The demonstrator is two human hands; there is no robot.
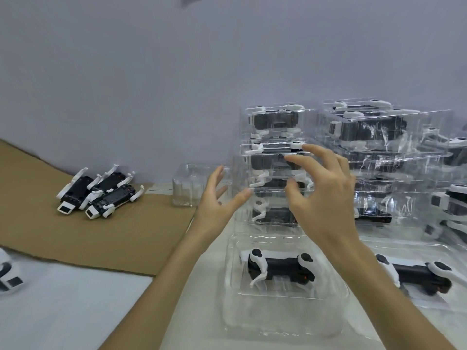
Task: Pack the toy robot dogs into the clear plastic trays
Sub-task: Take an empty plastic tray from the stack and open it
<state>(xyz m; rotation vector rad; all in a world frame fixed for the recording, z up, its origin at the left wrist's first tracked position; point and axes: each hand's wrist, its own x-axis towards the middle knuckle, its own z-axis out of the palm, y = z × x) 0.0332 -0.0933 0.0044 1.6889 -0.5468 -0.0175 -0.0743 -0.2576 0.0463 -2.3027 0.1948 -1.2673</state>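
A stack of clear plastic trays [274,173], each with a black-and-white toy robot dog inside, stands at centre right. My left hand [217,200] hovers open at the stack's left side. In front of the stack, my right hand [326,193] has its fingers spread and holds nothing. Below them a clear tray [280,317] on the table holds one packed dog [280,269]. Another packed dog [414,274] lies in a tray to its right. Three loose dogs [96,193] lie on the cardboard at left.
A second, taller stack of filled trays [379,137] stands at the back right against the grey wall. A pile of empty clear trays [189,185] sits left of my left hand. Brown cardboard [101,236] covers the table's left; part of another dog [7,276] shows at the left edge.
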